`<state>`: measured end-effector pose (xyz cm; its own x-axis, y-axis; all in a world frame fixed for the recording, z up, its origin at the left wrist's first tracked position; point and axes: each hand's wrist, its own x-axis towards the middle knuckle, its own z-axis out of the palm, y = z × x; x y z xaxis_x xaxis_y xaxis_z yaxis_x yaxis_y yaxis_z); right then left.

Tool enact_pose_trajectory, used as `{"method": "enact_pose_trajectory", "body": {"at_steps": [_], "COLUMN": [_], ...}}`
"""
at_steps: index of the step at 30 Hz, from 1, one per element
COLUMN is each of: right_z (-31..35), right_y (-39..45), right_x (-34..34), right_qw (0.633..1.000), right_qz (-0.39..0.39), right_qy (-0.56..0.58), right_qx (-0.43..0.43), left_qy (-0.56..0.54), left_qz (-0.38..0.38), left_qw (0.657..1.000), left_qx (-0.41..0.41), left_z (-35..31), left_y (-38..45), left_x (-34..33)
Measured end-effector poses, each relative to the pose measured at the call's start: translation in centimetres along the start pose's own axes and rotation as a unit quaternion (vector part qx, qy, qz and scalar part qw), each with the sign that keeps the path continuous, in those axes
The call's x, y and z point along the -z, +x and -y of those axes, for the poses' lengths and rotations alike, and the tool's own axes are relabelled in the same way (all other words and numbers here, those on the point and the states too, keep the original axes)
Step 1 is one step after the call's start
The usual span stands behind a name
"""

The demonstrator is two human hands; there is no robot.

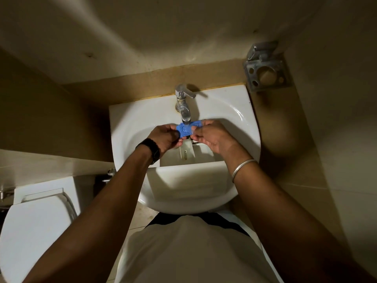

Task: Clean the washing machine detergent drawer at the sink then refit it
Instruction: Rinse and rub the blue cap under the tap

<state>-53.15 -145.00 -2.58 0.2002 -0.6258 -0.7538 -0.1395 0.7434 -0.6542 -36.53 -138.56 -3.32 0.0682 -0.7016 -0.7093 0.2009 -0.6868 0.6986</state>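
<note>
A small blue plastic insert (186, 129) from the drawer is held under the spout of the chrome tap (183, 104), over the white sink (130, 123). My left hand (166, 138) pinches its left end, and my right hand (212, 135) pinches its right end. The white detergent drawer (183, 176) lies in the basin beneath my hands, its front panel toward me and its compartments partly hidden by my wrists. I cannot tell whether water is running.
A closed white toilet (32, 231) stands low on the left. A metal toothbrush holder (265, 68) is fixed in the wall corner at the upper right. Beige tiled walls close in around the sink.
</note>
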Motion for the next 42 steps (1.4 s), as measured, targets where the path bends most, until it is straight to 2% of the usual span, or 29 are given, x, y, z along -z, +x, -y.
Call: {"method": "enact_pose_trajectory", "body": {"at_steps": [3,6,11,15,19,24,29,32,38,42], "right_z": [-0.1,-0.7,-0.7,0.4,0.5,-0.1,-0.1,0.1,0.0,-0.5], "right_y": [-0.3,-0.6,-0.9,-1.4,-1.3,-1.0,-0.5,-0.5,-0.7,-1.0], "right_x": [-0.6,-1.3,-1.6,-1.0,-0.9,-0.6,-0.4,-0.4,-0.4,-0.5], "right_qw": [0.999,0.996,0.999,0.999,0.999,0.999,0.995,0.996,0.999,0.999], "right_qz": [-0.037,-0.064,-0.013,0.033,0.039,0.022,-0.035,-0.037,0.012,-0.001], "right_qy": [-0.013,-0.032,0.020,0.017,0.003,0.042,0.089,0.083,0.047,0.050], "right_qx": [0.027,0.054,0.025,-0.002,-0.009,-0.007,0.000,0.004,-0.003,0.003], "left_qy": [-0.013,0.012,0.053,0.083,0.100,0.073,0.007,-0.015,0.021,0.097], "left_qz": [-0.012,-0.053,-0.059,-0.122,-0.172,-0.150,-0.071,-0.039,-0.082,-0.130], "left_qw": [1.000,0.998,0.996,0.988,0.980,0.986,0.997,0.999,0.996,0.987], "left_qx": [0.022,0.003,-0.045,-0.042,-0.028,-0.007,-0.013,-0.009,-0.001,-0.012], "left_z": [-0.2,0.1,0.1,0.2,-0.6,-1.3,-0.7,-0.5,-0.6,-0.6], "left_y": [0.0,-0.1,-0.2,-0.4,-0.7,-0.3,-0.3,-0.4,-0.6,-0.1], "left_x": [-1.0,-2.0,-1.3,-1.2,-1.9,-1.9,-1.4,-1.0,-0.9,-1.1]}}
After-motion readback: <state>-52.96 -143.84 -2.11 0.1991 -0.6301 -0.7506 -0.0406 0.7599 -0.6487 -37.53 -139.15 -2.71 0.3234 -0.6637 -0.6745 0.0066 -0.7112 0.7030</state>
